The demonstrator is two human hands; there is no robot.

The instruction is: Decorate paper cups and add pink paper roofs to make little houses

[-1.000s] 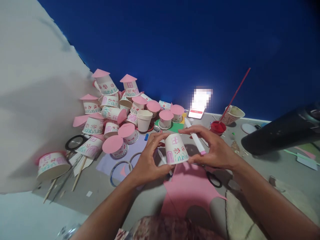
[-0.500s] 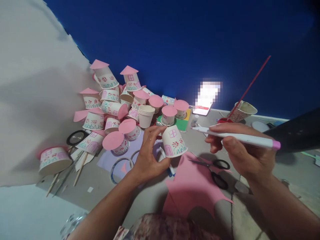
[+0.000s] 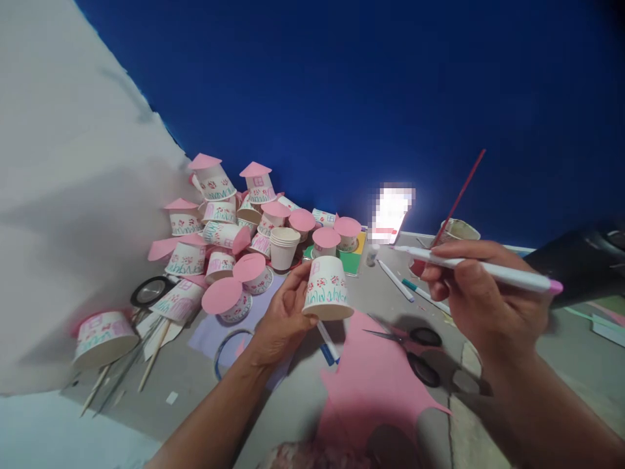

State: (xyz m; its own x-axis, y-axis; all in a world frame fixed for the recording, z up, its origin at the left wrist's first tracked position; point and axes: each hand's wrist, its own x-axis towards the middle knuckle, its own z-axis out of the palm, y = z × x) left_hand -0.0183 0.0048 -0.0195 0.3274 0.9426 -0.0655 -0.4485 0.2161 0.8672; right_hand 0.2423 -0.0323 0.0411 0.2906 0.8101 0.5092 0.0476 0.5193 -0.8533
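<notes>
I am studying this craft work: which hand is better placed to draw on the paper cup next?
Probably the right hand: it holds the marker, which points toward the paper cup. The left hand is occupied gripping that cup.

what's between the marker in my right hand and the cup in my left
Nothing visible. The marker in the right hand and the cup in the left hand have open space between them; loose pens lie lower, on the surface.

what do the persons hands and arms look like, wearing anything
The left hand and the right hand are bare, no gloves. Both forearms are uncovered down to the frame edge: no sleeves, no watch, bracelet or ring that I can make out.
</notes>
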